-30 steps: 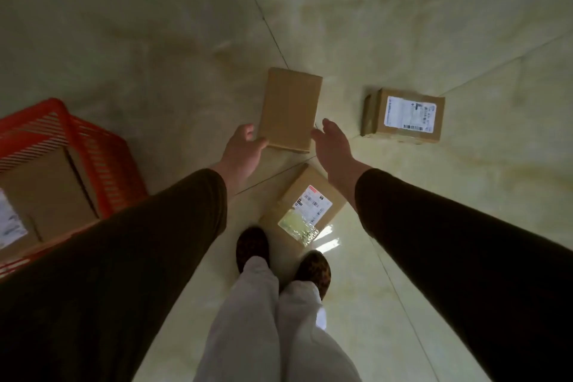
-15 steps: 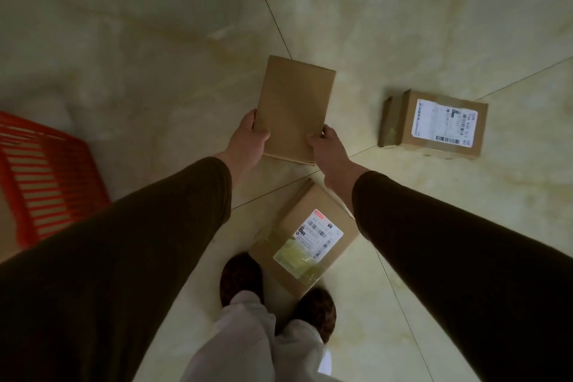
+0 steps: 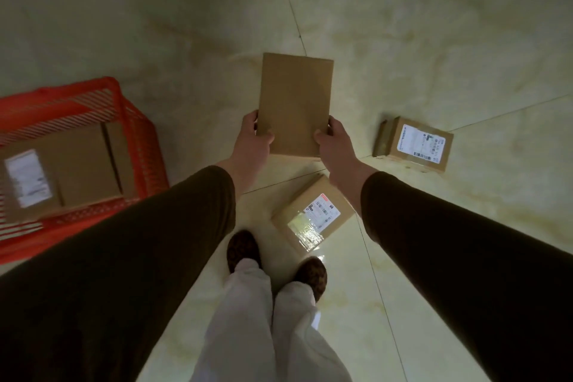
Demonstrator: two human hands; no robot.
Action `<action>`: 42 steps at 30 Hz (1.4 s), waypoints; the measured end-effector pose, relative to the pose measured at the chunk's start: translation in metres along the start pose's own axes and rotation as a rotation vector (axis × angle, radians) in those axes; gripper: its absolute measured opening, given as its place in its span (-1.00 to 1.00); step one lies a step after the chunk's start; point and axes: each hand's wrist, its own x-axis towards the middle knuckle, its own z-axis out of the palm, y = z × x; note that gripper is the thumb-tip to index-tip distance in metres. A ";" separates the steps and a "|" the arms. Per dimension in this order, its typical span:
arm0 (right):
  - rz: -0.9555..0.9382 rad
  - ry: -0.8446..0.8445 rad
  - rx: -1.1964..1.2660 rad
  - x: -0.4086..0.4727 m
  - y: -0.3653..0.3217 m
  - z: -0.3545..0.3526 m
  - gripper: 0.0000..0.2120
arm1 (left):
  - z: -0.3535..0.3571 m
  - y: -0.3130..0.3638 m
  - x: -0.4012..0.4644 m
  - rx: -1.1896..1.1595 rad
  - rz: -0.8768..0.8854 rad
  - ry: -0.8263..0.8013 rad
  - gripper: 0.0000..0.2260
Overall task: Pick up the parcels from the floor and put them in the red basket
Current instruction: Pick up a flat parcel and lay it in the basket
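Now both hands are closed on one flat brown parcel (image 3: 296, 102) in the centre of the frame. The left hand (image 3: 252, 146) grips its lower left corner, with the thumb on the top face and the fingers (image 3: 249, 121) wrapped around the left edge. The right hand (image 3: 336, 147) grips the lower right corner in the same way, thumb on top and fingers on the right edge. The parcel is held above the floor (image 3: 434, 25), with its plain face up.

At the left of the frame stands the red basket (image 3: 136, 121), and a box with a white label (image 3: 62, 174) lies inside it. Two more parcels lie on the floor: a labelled parcel (image 3: 313, 214) at the lower centre, just in front of the shoes (image 3: 243, 248), and a smaller labelled parcel (image 3: 415, 144) at the right, well apart from the basket.
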 end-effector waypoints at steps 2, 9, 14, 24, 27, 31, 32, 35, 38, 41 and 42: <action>-0.032 -0.018 -0.007 -0.029 -0.021 0.010 -0.55 | -0.024 0.013 -0.024 -0.031 0.008 0.025 -0.55; -0.102 -0.070 -0.005 -0.112 -0.074 0.074 -0.55 | -0.122 0.029 -0.089 -0.173 0.058 0.080 -0.55; -0.097 -0.085 0.041 -0.167 -0.084 0.152 -0.55 | -0.208 0.017 -0.124 -0.236 0.073 0.150 -0.54; -0.030 -0.224 -0.036 -0.217 -0.064 0.282 -0.57 | -0.336 -0.043 -0.157 -0.216 -0.041 0.300 -0.53; -0.015 -0.259 -0.112 -0.218 -0.055 0.313 -0.59 | -0.365 -0.069 -0.153 -0.214 -0.067 0.329 -0.51; 0.007 -0.266 -0.161 -0.219 -0.048 0.353 -0.61 | -0.400 -0.095 -0.142 -0.250 -0.105 0.322 -0.52; 0.008 -0.259 -0.180 -0.220 -0.047 0.364 -0.63 | -0.409 -0.100 -0.140 -0.272 -0.120 0.314 -0.53; -0.004 -0.245 -0.236 -0.225 -0.050 0.400 -0.61 | -0.441 -0.112 -0.135 -0.307 -0.147 0.313 -0.53; -0.083 -0.221 -0.332 -0.228 -0.054 0.436 -0.49 | -0.477 -0.119 -0.129 -0.281 -0.132 0.296 -0.53; -0.203 -0.207 -0.366 -0.234 -0.060 0.469 -0.24 | -0.518 -0.123 -0.119 -0.256 -0.116 0.227 -0.54; -0.243 -0.198 -0.350 -0.236 -0.063 0.477 -0.16 | -0.531 -0.124 -0.114 -0.241 -0.119 0.197 -0.54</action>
